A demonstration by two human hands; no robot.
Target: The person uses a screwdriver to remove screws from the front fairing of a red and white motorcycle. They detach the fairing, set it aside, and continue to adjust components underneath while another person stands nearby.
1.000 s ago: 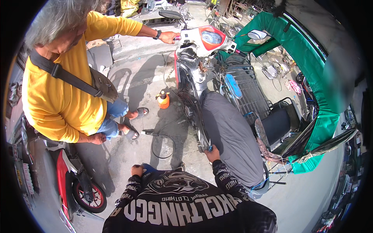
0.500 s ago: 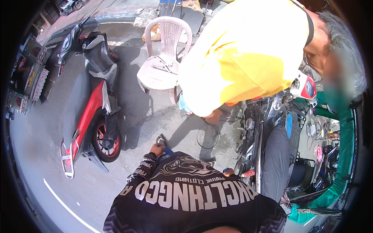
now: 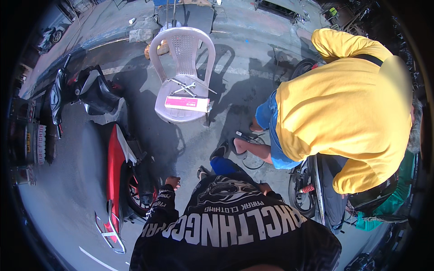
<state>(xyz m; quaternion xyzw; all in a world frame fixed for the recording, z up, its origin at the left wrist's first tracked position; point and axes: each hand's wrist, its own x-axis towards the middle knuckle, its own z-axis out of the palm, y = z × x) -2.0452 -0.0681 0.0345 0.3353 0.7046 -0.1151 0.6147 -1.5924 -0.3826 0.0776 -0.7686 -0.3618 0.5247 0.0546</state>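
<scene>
My left hand (image 3: 172, 181) hangs beside my hip, right of the red scooter's rear wheel. Its fingers are loosely bent and apart, and I see nothing in them. My right hand (image 3: 264, 188) is by my other hip, partly covered by my black printed shirt (image 3: 226, 212); its fingers are too hidden to read. Ahead stands a pale plastic armchair (image 3: 181, 116). Several metal wrenches (image 3: 185, 87) lie crossed on its seat, with a pink and white box (image 3: 186, 103) in front of them.
A red and black scooter (image 3: 114, 176) is parked at left. To my right, a person in a yellow shirt (image 3: 334, 108) bends over a motorcycle (image 3: 312, 189) with a red spring. A thin black hose (image 3: 257, 166) lies on the pavement near that person's feet.
The person in yellow has shifted right, away from the chair. The pink and white box now shows on the seat. My view has turned, and my hands stay low by my hips.
</scene>
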